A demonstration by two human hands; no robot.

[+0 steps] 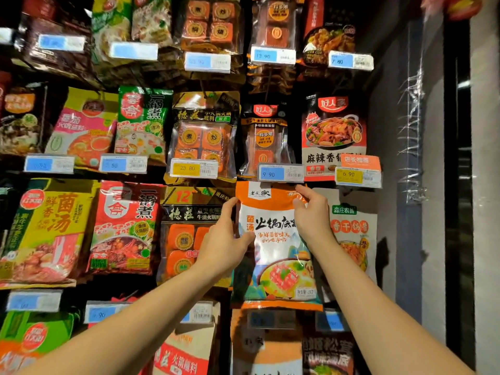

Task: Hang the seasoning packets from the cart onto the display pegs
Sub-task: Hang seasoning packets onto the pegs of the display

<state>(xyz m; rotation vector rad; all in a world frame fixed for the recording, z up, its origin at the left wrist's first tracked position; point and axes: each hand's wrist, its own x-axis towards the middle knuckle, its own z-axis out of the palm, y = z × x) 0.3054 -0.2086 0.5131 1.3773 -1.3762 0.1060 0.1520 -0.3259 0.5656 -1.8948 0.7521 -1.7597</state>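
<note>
An orange and white seasoning packet [273, 253] with a soup picture is held up flat against the display wall, its top edge just under the blue 9.90 price tag [280, 173]. My left hand [224, 239] grips its left edge, thumb across the front. My right hand [311, 212] pinches the packet's upper right corner. The peg behind the packet is hidden. The cart is out of view.
Rows of hanging seasoning packets fill the wall, each with a price tag on its peg end. A white packet [354, 231] hangs just right of the held one, a black and orange packet [186, 234] just left. A grey pillar [405, 158] bounds the display on the right.
</note>
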